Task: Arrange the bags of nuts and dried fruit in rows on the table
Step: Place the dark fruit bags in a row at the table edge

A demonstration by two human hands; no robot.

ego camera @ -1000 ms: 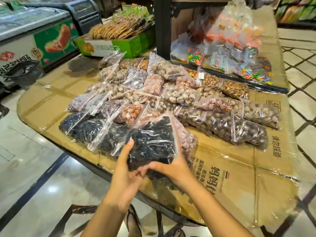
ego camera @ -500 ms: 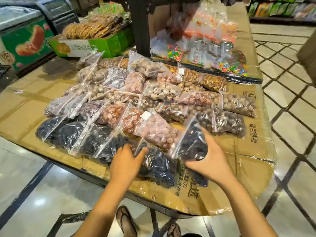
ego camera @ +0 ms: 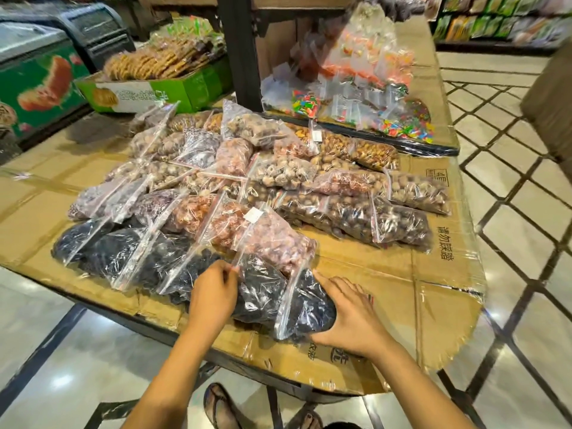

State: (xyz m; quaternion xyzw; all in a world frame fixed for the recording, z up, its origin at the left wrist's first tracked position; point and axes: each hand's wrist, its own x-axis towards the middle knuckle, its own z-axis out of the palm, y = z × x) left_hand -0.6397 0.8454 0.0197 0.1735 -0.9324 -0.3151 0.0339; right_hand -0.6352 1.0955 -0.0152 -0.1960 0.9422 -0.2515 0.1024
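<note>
Several clear zip bags of nuts and dried fruit lie in rows on a cardboard-covered table. The front row holds bags of dark dried fruit. At its right end lies one dark bag, which my right hand grips from the right side. My left hand rests on the neighbouring dark bag, fingers at its zip edge. Behind them sits a pink-brown bag with a white label, and a brown nut bag farther right.
A dark tray of coloured candy bags stands at the back right beside a black post. A green box of biscuits is at the back left, with a freezer beyond. Bare cardboard lies front right. My feet show below the table edge.
A second ago both hands held one dark bag above the front edge. It now lies at the right end of the front row, my right hand still on it, my left hand on the bag beside it.
</note>
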